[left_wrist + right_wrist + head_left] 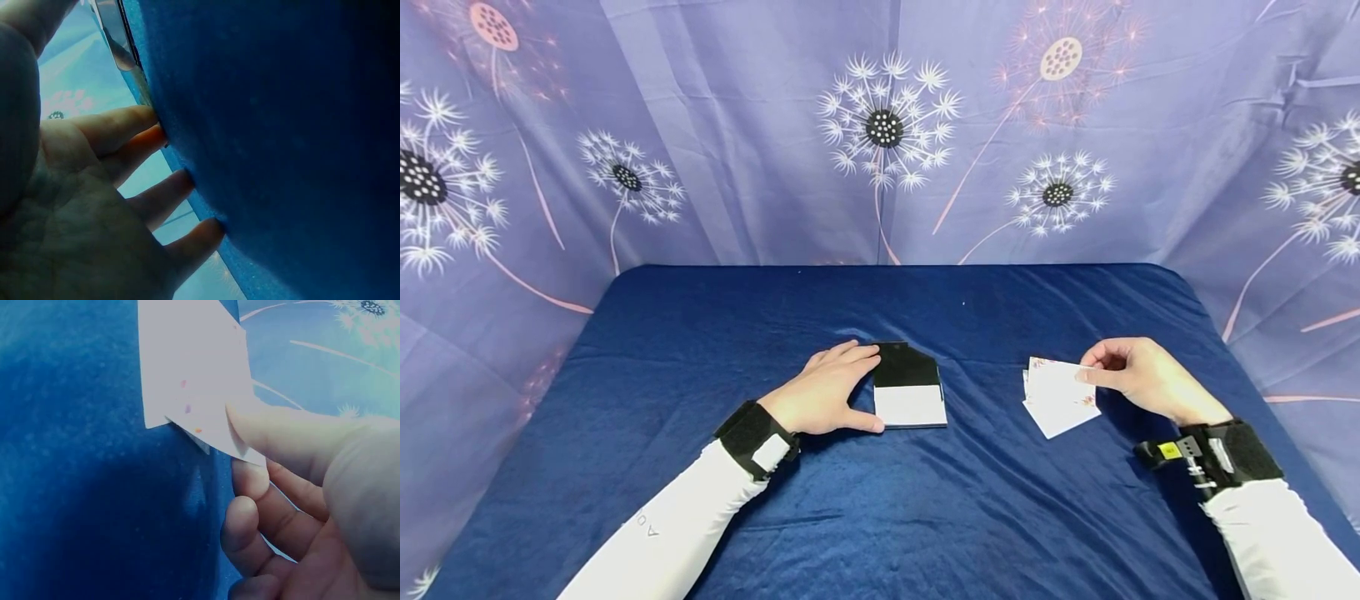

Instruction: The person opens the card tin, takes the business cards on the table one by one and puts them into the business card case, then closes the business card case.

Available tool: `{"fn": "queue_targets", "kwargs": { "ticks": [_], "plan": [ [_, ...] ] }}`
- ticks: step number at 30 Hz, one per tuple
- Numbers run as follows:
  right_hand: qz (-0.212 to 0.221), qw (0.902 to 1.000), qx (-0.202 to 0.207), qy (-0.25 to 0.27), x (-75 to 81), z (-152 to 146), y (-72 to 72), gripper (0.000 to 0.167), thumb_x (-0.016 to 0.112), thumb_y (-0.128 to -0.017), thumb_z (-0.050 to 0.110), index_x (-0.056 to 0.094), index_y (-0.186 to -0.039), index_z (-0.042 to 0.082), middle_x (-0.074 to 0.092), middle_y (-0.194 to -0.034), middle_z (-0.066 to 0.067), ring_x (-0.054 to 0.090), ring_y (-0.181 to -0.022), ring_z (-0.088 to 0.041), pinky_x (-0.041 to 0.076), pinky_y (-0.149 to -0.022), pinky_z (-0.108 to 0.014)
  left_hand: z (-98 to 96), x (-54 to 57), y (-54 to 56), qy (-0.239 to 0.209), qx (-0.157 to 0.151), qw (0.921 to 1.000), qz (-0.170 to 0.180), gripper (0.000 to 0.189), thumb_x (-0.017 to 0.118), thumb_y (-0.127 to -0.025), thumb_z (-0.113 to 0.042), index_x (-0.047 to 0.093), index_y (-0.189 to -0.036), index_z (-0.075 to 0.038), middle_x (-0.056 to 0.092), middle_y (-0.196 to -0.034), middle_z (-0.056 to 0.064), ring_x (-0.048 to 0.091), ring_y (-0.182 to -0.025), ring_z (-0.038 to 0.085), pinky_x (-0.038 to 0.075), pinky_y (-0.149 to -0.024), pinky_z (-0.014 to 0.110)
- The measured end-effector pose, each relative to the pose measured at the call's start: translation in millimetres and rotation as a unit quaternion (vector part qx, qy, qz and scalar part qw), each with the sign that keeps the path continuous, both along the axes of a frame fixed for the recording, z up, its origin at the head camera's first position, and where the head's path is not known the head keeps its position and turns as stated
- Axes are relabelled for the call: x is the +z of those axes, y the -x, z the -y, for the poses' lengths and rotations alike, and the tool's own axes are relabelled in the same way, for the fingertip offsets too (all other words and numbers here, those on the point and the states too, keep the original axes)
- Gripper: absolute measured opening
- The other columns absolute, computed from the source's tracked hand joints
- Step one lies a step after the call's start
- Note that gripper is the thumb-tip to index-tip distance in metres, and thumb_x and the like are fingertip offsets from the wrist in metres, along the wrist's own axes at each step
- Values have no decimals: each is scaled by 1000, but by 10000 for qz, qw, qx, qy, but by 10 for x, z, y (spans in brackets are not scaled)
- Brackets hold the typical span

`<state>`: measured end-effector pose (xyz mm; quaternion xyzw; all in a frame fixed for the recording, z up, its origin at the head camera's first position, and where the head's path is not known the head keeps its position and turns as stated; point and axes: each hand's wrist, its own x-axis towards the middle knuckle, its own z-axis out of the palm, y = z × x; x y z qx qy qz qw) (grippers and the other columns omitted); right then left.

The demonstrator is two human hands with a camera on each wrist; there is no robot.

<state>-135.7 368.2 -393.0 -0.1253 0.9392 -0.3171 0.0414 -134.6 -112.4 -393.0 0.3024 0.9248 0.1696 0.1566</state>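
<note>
A small black-and-white box-like holder (pixel 910 406), black toward the back and white in front, sits at the table's middle. My left hand (pixel 820 396) lies at its left side with fingers spread, fingertips and thumb right at the holder's edge. In the left wrist view its fingers (pixel 125 128) reach straight toward the blue cloth. Over on the right, my right hand (pixel 1150 383) pinches a white card (pixel 1052 379) with small coloured prints by its right corner, between thumb and fingers. More white cards (pixel 1051 423) show fanned out beneath it. The right wrist view shows the pinched card (pixel 194 362) bending slightly.
A dark blue cloth (pixel 925 517) with some wrinkles covers the table. Behind and at both sides hangs a lilac curtain (pixel 737 167) with dandelion prints. Black bands with small devices are strapped to both wrists.
</note>
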Motion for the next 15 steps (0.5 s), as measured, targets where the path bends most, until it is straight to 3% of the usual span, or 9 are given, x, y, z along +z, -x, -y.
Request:
{"fn": "queue_targets", "kwargs": {
  "ticks": [4, 10, 15],
  "plan": [
    [-42, 10000, 67, -9, 24, 5, 0, 4, 78, -99, 16, 80, -101, 14, 74, -91, 0, 64, -78, -15, 47, -67, -22, -1, 5, -8, 7, 5, 10000, 2, 100, 78, -90, -61, 37, -166, -11, 29, -173, 5, 16, -162, 34, 18, -125, 62],
    [149, 9998, 164, 21, 69, 24, 8, 11, 69, -106, 17, 79, -110, 12, 75, -104, -3, 66, -88, -15, 49, -74, -20, -3, 9, -12, -6, 24, 10000, 18, 100, 79, -90, -62, 37, -166, -11, 29, -173, 4, 16, -162, 33, 18, -125, 61],
    [183, 9997, 184, 36, 101, 58, 30, 13, 67, -107, 18, 78, -112, 13, 74, -106, -4, 64, -89, -17, 48, -73, -23, 2, -3, -2, 2, 10, 10000, 7, 100, 78, -90, -62, 37, -166, -11, 29, -173, 4, 16, -162, 33, 18, -125, 61]
  ]
}}
